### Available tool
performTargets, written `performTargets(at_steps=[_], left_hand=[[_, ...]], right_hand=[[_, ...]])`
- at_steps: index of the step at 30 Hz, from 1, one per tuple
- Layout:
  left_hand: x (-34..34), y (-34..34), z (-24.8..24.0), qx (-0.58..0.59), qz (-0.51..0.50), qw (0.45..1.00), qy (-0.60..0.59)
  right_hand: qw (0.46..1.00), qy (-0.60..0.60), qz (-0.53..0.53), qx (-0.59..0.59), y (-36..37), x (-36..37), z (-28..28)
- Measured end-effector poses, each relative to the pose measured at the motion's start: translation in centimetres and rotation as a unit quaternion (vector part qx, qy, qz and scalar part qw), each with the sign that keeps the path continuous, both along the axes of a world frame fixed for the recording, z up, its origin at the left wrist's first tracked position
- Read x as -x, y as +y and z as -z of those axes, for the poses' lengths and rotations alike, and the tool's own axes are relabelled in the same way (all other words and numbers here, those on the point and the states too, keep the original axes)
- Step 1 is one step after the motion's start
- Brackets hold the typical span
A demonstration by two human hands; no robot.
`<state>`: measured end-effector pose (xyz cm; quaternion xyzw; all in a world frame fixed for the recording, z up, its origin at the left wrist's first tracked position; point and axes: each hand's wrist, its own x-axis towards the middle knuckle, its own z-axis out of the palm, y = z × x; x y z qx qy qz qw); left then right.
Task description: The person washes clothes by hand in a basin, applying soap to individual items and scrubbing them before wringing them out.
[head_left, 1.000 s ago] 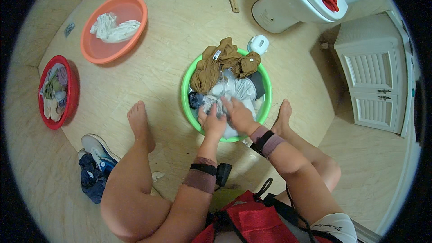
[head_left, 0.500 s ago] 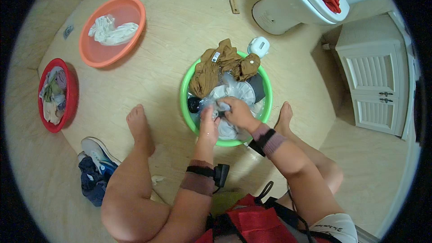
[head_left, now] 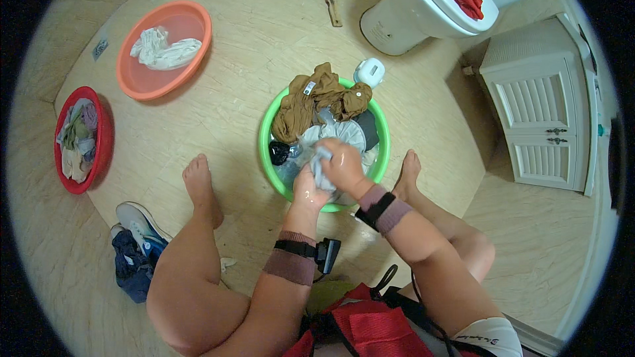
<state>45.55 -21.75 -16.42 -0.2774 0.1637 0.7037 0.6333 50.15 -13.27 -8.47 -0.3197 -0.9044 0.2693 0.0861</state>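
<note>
A wet, pale grey-blue cloth (head_left: pixel 320 169) is bunched between my hands over the near part of a green basin (head_left: pixel 266 170). My right hand (head_left: pixel 343 166) is closed in a fist around its upper part. Below, my left hand (head_left: pixel 309 188) is wet and grips the lower part, its fingers partly hidden by the cloth. In the basin, brown garments (head_left: pixel 291 116) lie heaped over the far rim. White fabric (head_left: pixel 344 133), a dark grey piece (head_left: pixel 366 129) and a small black item (head_left: pixel 278 153) sit in water beside them.
An orange basin (head_left: pixel 205 43) with white cloth and a red basin (head_left: pixel 104 152) of clothes stand to the left. Shoes (head_left: pixel 141 225) and dark blue clothing (head_left: pixel 130 268) lie near my left leg. A brush (head_left: pixel 332 6), white container (head_left: pixel 370 72), toilet (head_left: pixel 397 16) and white cabinet (head_left: pixel 536 102) are beyond.
My hands have come closer together, and the right hand has turned over into a fist on the cloth. More of the cloth shows between them. The view has shifted slightly.
</note>
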Motion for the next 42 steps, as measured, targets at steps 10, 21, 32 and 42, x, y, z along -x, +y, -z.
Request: performTargets(at_steps=[10, 21, 32, 42], left_hand=[[0.1, -0.9, 0.7, 0.259, 0.344, 0.648, 0.628], [0.7, -0.8, 0.6, 0.207, 0.239, 0.845, 0.431], [1.3, -1.3, -1.6, 0.032, -0.056, 0.987, 0.149], [0.1, -0.1, -0.8, 0.252, 0.042, 0.855, 0.451]], right_hand=[[0.944, -0.311, -0.094, -0.052, -1.3, -4.4, 8.3], [0.950, -0.293, -0.106, 0.014, 2.9, -1.6, 10.1], [0.941, 0.102, -0.203, 0.251, -3.4, -1.3, -5.6], [0.995, -0.089, 0.041, 0.002, 3.4, -3.4, 4.0]])
